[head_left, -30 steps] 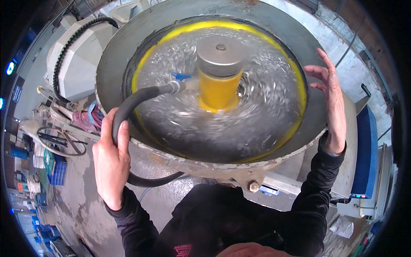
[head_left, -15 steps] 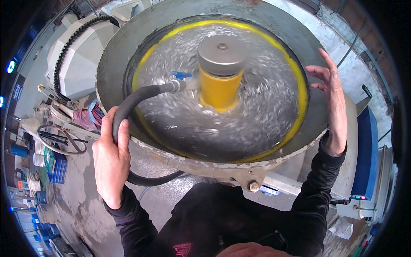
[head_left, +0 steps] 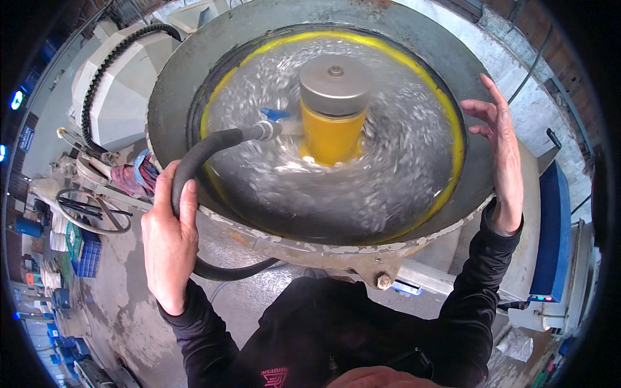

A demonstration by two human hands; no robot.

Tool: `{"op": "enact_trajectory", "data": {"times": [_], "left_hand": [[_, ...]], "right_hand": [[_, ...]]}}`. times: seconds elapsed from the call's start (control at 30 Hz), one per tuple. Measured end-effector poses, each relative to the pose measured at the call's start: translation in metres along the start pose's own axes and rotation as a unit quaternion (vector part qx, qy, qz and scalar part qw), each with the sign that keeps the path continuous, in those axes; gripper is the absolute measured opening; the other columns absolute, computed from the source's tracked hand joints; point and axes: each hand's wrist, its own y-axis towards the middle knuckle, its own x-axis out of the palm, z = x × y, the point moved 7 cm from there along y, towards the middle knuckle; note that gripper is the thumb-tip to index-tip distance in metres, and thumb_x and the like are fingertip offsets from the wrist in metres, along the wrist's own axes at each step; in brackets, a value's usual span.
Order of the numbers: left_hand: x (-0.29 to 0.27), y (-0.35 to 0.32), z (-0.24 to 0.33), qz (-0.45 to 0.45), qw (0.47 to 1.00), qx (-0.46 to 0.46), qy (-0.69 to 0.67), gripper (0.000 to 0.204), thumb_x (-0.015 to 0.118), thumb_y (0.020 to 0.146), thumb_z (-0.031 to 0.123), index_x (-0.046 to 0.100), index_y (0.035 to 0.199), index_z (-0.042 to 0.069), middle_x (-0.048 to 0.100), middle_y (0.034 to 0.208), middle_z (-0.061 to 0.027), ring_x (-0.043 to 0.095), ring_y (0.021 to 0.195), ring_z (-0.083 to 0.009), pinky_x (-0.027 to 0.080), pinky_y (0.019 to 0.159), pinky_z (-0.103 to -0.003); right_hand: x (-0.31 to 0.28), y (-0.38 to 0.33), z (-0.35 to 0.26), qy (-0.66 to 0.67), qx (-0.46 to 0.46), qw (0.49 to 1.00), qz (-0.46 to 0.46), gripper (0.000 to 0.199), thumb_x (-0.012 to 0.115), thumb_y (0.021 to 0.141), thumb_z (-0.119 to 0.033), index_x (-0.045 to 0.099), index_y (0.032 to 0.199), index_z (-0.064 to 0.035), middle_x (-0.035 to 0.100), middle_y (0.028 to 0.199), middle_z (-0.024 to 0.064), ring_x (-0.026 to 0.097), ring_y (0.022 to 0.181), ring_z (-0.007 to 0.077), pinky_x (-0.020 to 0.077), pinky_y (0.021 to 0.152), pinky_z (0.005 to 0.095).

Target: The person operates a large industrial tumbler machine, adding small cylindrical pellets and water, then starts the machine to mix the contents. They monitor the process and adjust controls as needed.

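Hands at the churning tub (head_left: 194, 77)
Left hand (head_left: 169, 242) clamps the black hose (head_left: 200, 152); right hand (head_left: 501, 152) rests spread, seemingly touching the rim.

— How is the left hand (head_left: 169, 242) set?
— Near left, fingers curled shut in a fist-like grip, dark sleeve bent at the elbow.
— And the right hand (head_left: 501, 158)?
— Farther off on the right, palm flat, fingers spread loosely, forearm reaching up and away.
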Motion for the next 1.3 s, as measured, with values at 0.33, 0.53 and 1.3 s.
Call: {"op": "enact_trajectory", "data": {"times": [0.33, 0.53, 1.3], "left_hand": [[-0.003, 0.001, 0.006, 0.030, 0.997, 0.069, 0.017, 0.034, 0.054, 0.098, 0.029, 0.054, 0.126, 0.010, 0.065, 0.080, -0.0239, 0.067, 0.077, -0.0411, 0.051, 0.064, -0.043], [-0.001, 0.001, 0.001, 0.002, 1.000, 0.024, 0.004, 0.033, 0.053, 0.098, 0.028, 0.054, 0.126, 0.009, 0.065, 0.080, -0.0245, 0.066, 0.078, -0.0414, 0.050, 0.064, -0.043], [0.000, 0.002, 0.000, 0.002, 0.999, 0.032, -0.009, 0.031, 0.054, 0.098, 0.026, 0.054, 0.123, 0.009, 0.064, 0.078, -0.0243, 0.066, 0.073, -0.0405, 0.049, 0.062, -0.044]], "right_hand": [[0.000, 0.001, 0.002, 0.031, 0.000, 0.999, 0.026, 0.068, 0.030, 0.098, -0.061, 0.044, 0.143, -0.0121, 0.063, 0.112, 0.0068, 0.054, 0.107, 0.0168, 0.0386, 0.092, 0.0325], [0.000, 0.000, 0.001, 0.028, -0.004, 0.999, 0.024, 0.067, 0.030, 0.098, -0.059, 0.044, 0.142, -0.0112, 0.063, 0.112, 0.0066, 0.055, 0.107, 0.0164, 0.0390, 0.090, 0.0318], [0.004, 0.000, -0.005, -0.017, -0.003, 0.999, -0.030, 0.061, 0.027, 0.102, -0.050, 0.066, 0.114, -0.0049, 0.062, 0.116, 0.0082, 0.053, 0.109, 0.0198, 0.0383, 0.092, 0.0322]]}}
